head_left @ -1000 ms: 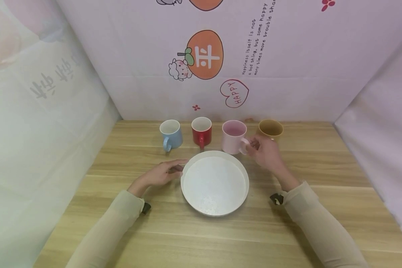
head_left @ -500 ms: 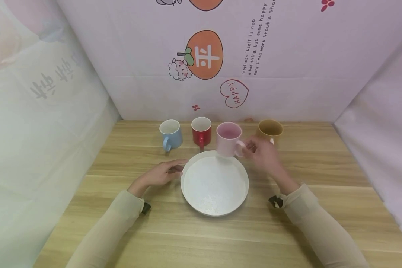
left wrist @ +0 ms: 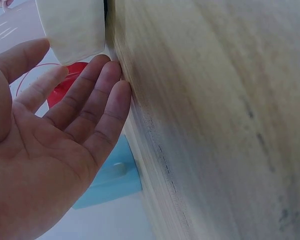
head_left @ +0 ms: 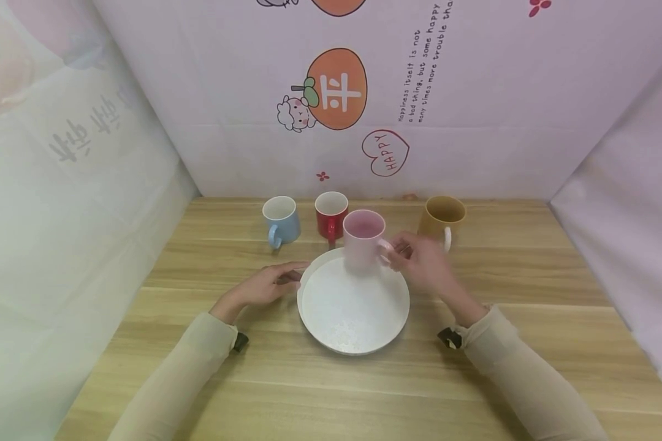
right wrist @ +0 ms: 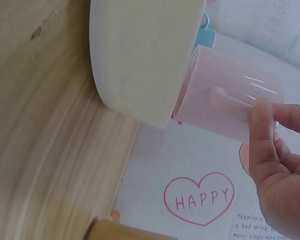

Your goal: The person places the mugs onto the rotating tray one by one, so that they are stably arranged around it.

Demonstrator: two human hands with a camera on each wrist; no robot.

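Observation:
My right hand (head_left: 425, 263) pinches the handle of a pink mug (head_left: 361, 245) between thumb and fingers. The mug overlaps the back rim of a round white tray (head_left: 314, 334) in the head view. From the right wrist, the pink mug (right wrist: 225, 95) shows beside the tray's pale outer wall (right wrist: 145, 60), its handle between thumb and fingers. At the tray's left side lies my left hand (head_left: 265, 285), fingertips right at the rim. Seen from the left wrist, this hand (left wrist: 60, 125) has its fingers extended and slightly bent, palm showing, close to the tray wall (left wrist: 75, 30).
Along the back of the wooden table (head_left: 287, 398) stand a light blue mug (head_left: 282, 226), a red mug (head_left: 331, 220) and a mustard mug (head_left: 441, 214) with a white handle. White printed cloth (head_left: 226, 147) rises behind them and on both sides.
The pink mug has moved left and toward the person, from the back row to over the tray's back rim, carried by my right hand. My left hand and the tray stay put.

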